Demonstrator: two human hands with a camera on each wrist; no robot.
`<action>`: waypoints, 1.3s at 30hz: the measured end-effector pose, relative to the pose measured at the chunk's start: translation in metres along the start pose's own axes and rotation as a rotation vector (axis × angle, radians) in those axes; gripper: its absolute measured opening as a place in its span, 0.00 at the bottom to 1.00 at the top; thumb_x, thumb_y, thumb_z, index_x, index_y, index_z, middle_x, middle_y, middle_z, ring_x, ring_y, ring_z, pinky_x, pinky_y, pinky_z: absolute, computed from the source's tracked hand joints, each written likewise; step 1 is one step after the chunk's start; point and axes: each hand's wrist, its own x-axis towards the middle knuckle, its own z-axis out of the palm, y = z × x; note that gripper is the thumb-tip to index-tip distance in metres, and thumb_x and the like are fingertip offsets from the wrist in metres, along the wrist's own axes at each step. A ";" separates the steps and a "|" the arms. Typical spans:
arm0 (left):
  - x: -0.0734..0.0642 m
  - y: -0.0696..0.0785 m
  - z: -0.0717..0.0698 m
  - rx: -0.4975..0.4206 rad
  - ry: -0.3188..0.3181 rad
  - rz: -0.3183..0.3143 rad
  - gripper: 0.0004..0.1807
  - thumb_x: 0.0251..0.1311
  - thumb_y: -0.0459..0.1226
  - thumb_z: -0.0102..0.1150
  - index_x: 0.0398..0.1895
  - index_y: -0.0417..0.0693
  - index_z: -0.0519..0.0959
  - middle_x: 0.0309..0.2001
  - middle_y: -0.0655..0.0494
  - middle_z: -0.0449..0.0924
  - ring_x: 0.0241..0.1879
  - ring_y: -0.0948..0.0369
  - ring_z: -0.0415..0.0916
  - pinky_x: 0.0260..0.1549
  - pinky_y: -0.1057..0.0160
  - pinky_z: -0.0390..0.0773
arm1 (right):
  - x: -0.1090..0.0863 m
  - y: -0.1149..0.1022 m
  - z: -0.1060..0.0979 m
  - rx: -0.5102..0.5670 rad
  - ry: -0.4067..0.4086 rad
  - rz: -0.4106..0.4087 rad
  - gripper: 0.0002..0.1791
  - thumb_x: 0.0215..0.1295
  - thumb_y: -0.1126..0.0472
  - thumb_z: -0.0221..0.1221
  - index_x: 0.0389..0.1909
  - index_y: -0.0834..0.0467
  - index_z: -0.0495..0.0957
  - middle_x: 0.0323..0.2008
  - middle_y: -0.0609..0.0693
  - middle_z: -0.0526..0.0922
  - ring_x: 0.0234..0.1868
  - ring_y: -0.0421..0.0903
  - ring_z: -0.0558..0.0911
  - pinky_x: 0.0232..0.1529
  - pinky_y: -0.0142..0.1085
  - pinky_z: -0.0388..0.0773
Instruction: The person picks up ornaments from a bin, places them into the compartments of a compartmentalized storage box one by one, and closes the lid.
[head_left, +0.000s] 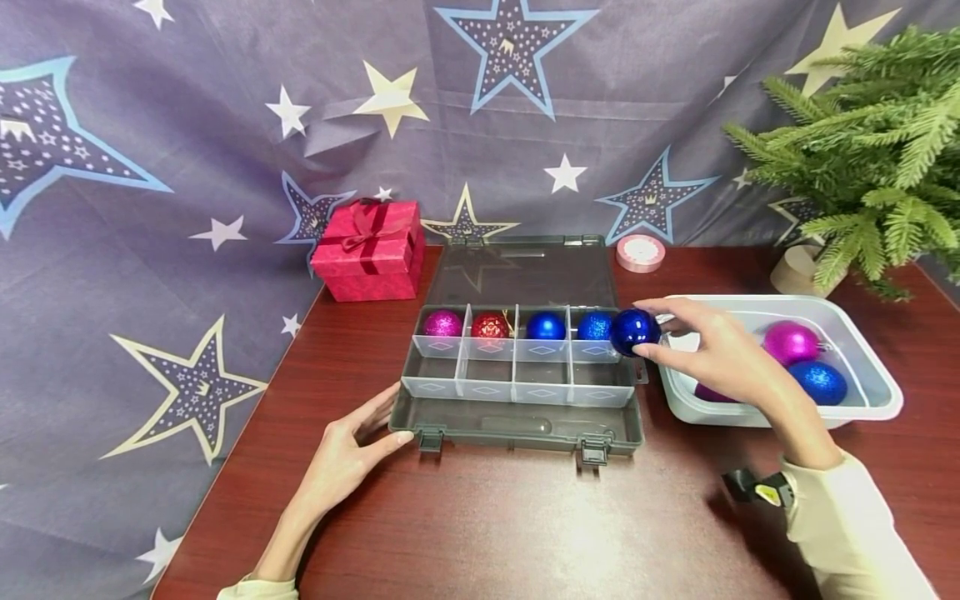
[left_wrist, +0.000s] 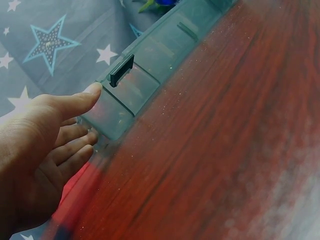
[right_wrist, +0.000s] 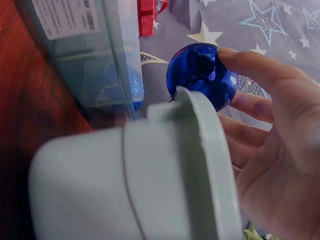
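Observation:
My right hand (head_left: 720, 354) pinches a shiny dark blue Christmas ball (head_left: 634, 332) between thumb and fingertips, above the right end of the divided plastic box (head_left: 480, 417). The ball shows clearly in the right wrist view, beyond the tub's rim. In the box's back row sit a magenta ball (head_left: 442, 323), a red patterned ball (head_left: 491, 326), a smooth blue ball (head_left: 546, 326) and a glittery blue ball (head_left: 595, 326), one per compartment. My left hand (head_left: 341, 458) rests at the box's front left corner, thumb at the front wall, fingers loosely extended along the side.
At the right stands a white tub (head_left: 885, 396) holding a pink ball (head_left: 791, 342), a glittery blue ball (head_left: 817, 382) and a partly hidden purple one. Behind are a red gift box (head_left: 371, 258), a pink ribbon roll (head_left: 641, 252) and an artificial fir tree (head_left: 877, 158). The box's lid (head_left: 525, 275) leans back open.

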 end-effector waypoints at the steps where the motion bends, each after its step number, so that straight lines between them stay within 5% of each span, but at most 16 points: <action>1: 0.000 0.000 0.000 -0.001 0.000 0.000 0.36 0.61 0.35 0.75 0.73 0.53 0.74 0.63 0.50 0.80 0.62 0.54 0.78 0.58 0.70 0.75 | 0.001 -0.001 0.002 0.003 -0.004 -0.004 0.27 0.66 0.59 0.71 0.65 0.57 0.78 0.57 0.54 0.84 0.49 0.55 0.87 0.50 0.41 0.81; 4: 0.000 0.000 0.000 -0.003 -0.001 0.004 0.36 0.61 0.35 0.74 0.73 0.53 0.74 0.64 0.50 0.80 0.62 0.54 0.78 0.58 0.70 0.75 | 0.002 -0.003 0.007 0.001 -0.014 -0.008 0.28 0.64 0.59 0.72 0.65 0.55 0.79 0.54 0.51 0.84 0.48 0.53 0.87 0.48 0.51 0.81; 15: 0.000 0.000 0.000 0.001 0.003 0.004 0.36 0.61 0.35 0.75 0.73 0.53 0.74 0.63 0.50 0.80 0.61 0.54 0.79 0.58 0.70 0.76 | 0.009 -0.011 0.022 0.053 -0.100 0.013 0.27 0.66 0.58 0.72 0.64 0.59 0.79 0.53 0.53 0.84 0.50 0.51 0.84 0.52 0.54 0.81; 39: 0.000 -0.001 0.001 -0.014 -0.001 0.013 0.36 0.62 0.34 0.74 0.73 0.52 0.74 0.65 0.51 0.79 0.62 0.52 0.78 0.58 0.70 0.76 | 0.013 -0.011 0.036 0.014 -0.166 -0.002 0.28 0.66 0.58 0.71 0.65 0.62 0.77 0.57 0.60 0.82 0.49 0.52 0.87 0.50 0.52 0.83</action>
